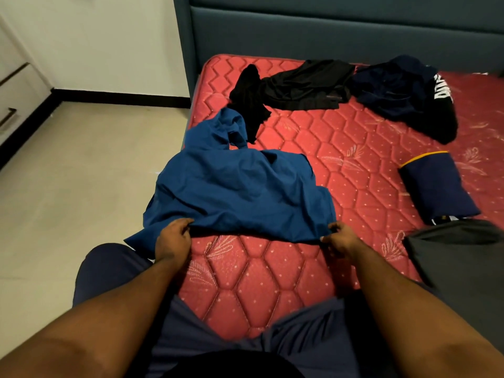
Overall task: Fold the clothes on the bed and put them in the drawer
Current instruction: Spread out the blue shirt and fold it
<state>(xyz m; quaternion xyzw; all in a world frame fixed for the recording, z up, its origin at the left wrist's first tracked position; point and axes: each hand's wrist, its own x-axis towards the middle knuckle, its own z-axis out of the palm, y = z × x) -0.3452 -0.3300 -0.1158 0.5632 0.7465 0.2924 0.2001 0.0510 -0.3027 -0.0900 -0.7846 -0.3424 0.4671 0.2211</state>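
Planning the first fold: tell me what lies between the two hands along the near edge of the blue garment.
In the head view, the blue garment spans its near hem from left hand to right hand; below that hem, only bare red mattress.

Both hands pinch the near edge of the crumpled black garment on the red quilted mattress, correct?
Not quite: the head view shows the left hand and right hand pinching the crumpled blue garment on the red quilted mattress, not a black one.

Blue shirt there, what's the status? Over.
Left hand and right hand each pinch the near edge of the blue shirt, which lies crumpled on the red mattress. Black clothes wait behind, unfolded. Nothing in the way.
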